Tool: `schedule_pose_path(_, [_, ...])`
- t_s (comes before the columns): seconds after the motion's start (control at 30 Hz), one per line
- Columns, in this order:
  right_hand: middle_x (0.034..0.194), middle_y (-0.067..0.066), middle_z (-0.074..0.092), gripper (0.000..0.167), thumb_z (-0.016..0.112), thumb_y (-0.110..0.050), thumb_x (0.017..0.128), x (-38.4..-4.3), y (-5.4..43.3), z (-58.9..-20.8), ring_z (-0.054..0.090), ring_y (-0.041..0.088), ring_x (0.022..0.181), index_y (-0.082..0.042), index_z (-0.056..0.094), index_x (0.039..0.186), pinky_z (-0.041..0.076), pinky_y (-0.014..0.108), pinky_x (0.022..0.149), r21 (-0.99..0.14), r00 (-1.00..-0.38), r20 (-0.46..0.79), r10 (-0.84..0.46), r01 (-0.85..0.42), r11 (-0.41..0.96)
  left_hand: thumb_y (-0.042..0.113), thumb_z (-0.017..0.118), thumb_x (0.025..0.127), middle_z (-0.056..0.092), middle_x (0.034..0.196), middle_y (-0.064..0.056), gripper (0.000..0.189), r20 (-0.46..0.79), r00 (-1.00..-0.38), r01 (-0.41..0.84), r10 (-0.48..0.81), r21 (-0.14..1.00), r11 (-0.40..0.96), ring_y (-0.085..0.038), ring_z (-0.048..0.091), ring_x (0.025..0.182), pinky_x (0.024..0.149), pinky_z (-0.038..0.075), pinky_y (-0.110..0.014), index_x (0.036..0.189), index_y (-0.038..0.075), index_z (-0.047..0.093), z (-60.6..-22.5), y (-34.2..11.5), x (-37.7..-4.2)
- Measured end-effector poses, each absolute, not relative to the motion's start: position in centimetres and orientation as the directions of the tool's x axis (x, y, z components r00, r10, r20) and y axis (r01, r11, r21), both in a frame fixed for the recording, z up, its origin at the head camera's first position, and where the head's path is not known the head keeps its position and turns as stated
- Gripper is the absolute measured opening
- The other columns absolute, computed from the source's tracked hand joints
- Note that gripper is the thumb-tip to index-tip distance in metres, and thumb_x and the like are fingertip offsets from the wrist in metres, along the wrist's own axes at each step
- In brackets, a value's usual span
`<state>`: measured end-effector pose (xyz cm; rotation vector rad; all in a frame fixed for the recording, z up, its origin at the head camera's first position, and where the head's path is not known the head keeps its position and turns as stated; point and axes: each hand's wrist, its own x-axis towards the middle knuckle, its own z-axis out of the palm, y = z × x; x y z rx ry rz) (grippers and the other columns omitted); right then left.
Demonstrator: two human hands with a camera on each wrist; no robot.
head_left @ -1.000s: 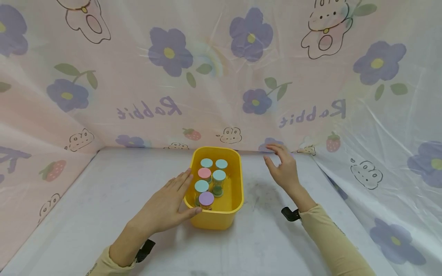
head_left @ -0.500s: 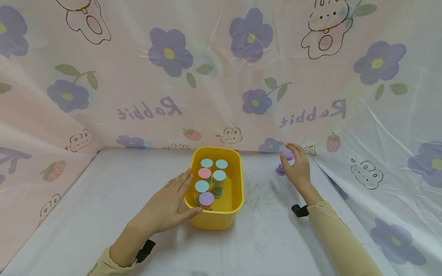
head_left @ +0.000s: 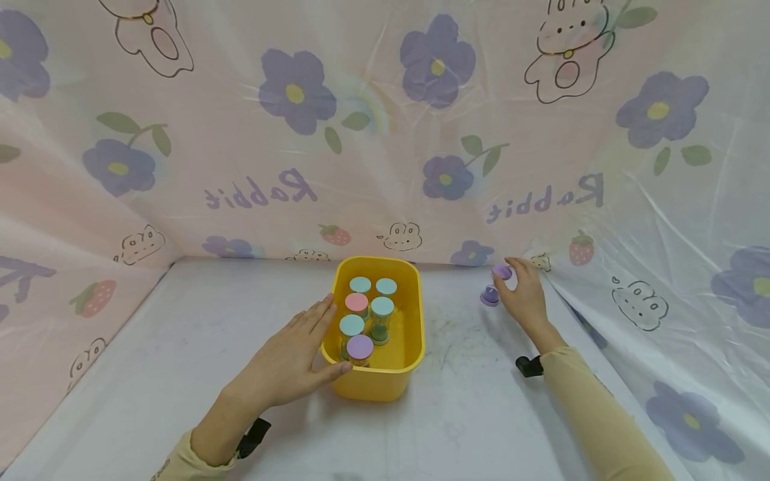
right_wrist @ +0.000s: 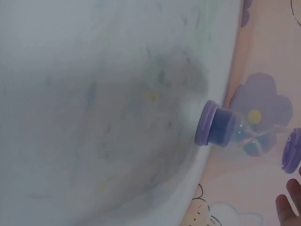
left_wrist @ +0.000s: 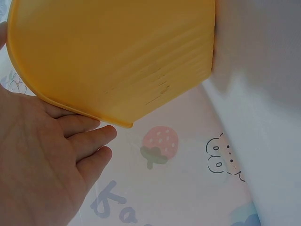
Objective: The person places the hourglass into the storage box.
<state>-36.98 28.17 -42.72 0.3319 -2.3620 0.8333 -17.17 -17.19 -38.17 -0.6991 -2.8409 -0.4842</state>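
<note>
My left hand [head_left: 289, 361] lies along the near left corner of a yellow plastic box [head_left: 415, 351], straight fingers on its left rim and thumb at the front rim. In the left wrist view its fingers [left_wrist: 89, 141] touch the outside edge. Out to the right, a purple-capped sand timer [head_left: 490, 295] stands on the table, purple sand in its lower bulb. My right hand [head_left: 525, 300] has thumb and forefinger around its top cap. In the right wrist view the sand timer [right_wrist: 225, 127] shows whole except its cut-off top, fingertips [right_wrist: 284, 207] beside that cap.
Inside the box stand several more sand timers, with blue caps [head_left: 381, 306], a pink cap [head_left: 356, 302] and a purple cap [head_left: 359, 347]. A white table [head_left: 210, 321] meets a rabbit-and-flower printed curtain [head_left: 373, 167] at the back and sides.
My right hand has moved right and slightly back towards me, to the sand timer, which was hidden a second ago. My left hand and the box have stayed put.
</note>
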Motion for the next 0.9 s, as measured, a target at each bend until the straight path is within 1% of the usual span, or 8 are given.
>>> schedule_pose_path(0.13, [0.143,0.032,0.052,0.053,0.068,-0.017,0.097,-37.3,28.5,-43.0,0.042,0.052,0.139,0.009,0.053,0.141,0.034,0.065,0.116,-0.486,-0.837,0.545,-0.05,-0.363,0.795,0.072,0.053,0.097,0.016,0.173,-0.012,0.102,0.244,-0.874,0.478,0.421,0.269,0.836,-0.033,0.025,0.157,0.126,0.026,-0.054,0.165,0.002,0.023,-38.2,-17.2,-17.2])
schedule_pose_path(0.27, [0.143,0.033,0.052,0.055,0.067,-0.018,0.098,-37.5,28.7,-43.2,0.041,0.053,0.14,0.011,0.051,0.142,0.032,0.065,0.117,-0.488,-0.861,0.506,-0.059,-0.341,0.804,0.074,0.051,0.096,0.015,0.173,-0.011,0.104,0.243,-0.874,0.477,0.42,0.269,0.837,-0.032,0.024,0.158,0.126,0.025,-0.053,0.165,0.002,0.022,-38.1,-17.1,-17.2])
schedule_pose_path(0.47, [0.137,0.034,0.054,0.049,0.066,-0.014,0.099,-37.8,28.7,-43.6,0.049,0.053,0.13,0.012,0.054,0.138,0.037,0.065,0.113,-0.479,-0.853,0.516,-0.073,-0.358,0.801,0.075,0.051,0.096,0.014,0.174,-0.01,0.104,0.237,-0.876,0.474,0.419,0.272,0.837,-0.032,0.023,0.158,0.126,0.025,-0.053,0.165,0.003,0.021,-38.2,-17.1,-17.2])
schedule_pose_path(0.57, [0.135,0.033,0.054,0.044,0.064,-0.012,0.099,-37.9,28.6,-43.6,0.054,0.051,0.121,0.012,0.056,0.136,0.044,0.064,0.104,-0.48,-0.848,0.524,-0.075,-0.367,0.797,0.071,0.054,0.097,0.014,0.174,-0.011,0.103,0.241,-0.876,0.475,0.418,0.273,0.837,-0.032,0.023,0.158,0.126,0.026,-0.054,0.165,0.003,0.022,-38.2,-17.1,-17.2])
schedule_pose_path(0.7, [0.134,0.032,0.054,0.041,0.062,-0.009,0.1,-38.1,28.5,-43.6,0.059,0.048,0.11,0.012,0.057,0.135,0.052,0.06,0.094,-0.494,-0.845,0.53,-0.071,-0.376,0.784,0.07,0.056,0.097,0.017,0.173,-0.012,0.102,0.252,-0.872,0.48,0.419,0.273,0.834,-0.033,0.025,0.157,0.125,0.027,-0.055,0.164,0.001,0.024,-38.2,-17.1,-17.2])
schedule_pose_path(0.9, [0.133,0.031,0.055,0.039,0.063,-0.003,0.099,-38.0,28.4,-43.7,0.062,0.048,0.11,0.014,0.059,0.133,0.055,0.058,0.095,-0.516,-0.845,0.531,-0.067,-0.385,0.765,0.074,0.052,0.097,0.016,0.173,-0.012,0.103,0.245,-0.874,0.477,0.419,0.279,0.833,-0.033,0.025,0.157,0.126,0.026,-0.054,0.164,0.001,0.024,-38.1,-17.2,-17.2])
